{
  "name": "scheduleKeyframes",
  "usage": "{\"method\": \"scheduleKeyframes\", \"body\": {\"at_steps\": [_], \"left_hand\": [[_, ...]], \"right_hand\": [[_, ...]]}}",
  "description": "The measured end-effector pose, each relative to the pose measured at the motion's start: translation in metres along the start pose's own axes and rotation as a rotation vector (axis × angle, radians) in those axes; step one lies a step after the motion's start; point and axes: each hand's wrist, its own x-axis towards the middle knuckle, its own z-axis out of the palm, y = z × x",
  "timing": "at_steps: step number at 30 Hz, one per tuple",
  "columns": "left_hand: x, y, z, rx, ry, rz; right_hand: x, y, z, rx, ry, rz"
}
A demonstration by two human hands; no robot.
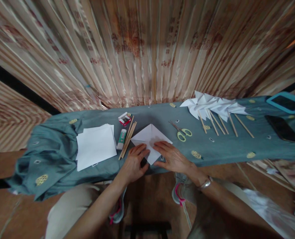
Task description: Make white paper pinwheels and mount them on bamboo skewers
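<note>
A white square of paper point(149, 132) with crease lines lies turned like a diamond at the front edge of the cloth-covered table. My left hand point(135, 163) rests its fingertips on the paper's lower left side, fingers stretched out. On the lower right side, my right hand point(173, 156) lies with its fingers extended over the paper. Neither hand grasps anything. Left of the paper are several thin wooden sticks point(128, 139) and a glue stick point(121, 139). Scissors with light green handles point(183, 132) lie to the right.
A stack of white paper sheets point(96, 146) sits at the left, with a small red-and-white box point(125, 119) behind the glue stick. Several white paper pinwheels point(209, 104) on sticks lie at the back right. Farther right are a black phone point(283, 128) and a blue-framed tablet point(288, 102). A curtain point(142, 59) hangs behind.
</note>
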Motion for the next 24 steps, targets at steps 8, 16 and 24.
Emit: {"method": "scheduleKeyframes", "body": {"at_steps": [8, 16, 24], "left_hand": [[0.005, 0.004, -0.004, 0.011, 0.007, -0.048], [0.008, -0.007, -0.003, -0.051, 0.016, -0.025], [0.005, -0.008, 0.001, -0.087, 0.131, 0.046]], "right_hand": [[0.004, 0.005, -0.002, 0.041, -0.02, -0.005], [0.003, 0.006, -0.002, 0.022, -0.018, -0.018], [0.01, 0.0, -0.013, 0.081, 0.068, 0.005]]}}
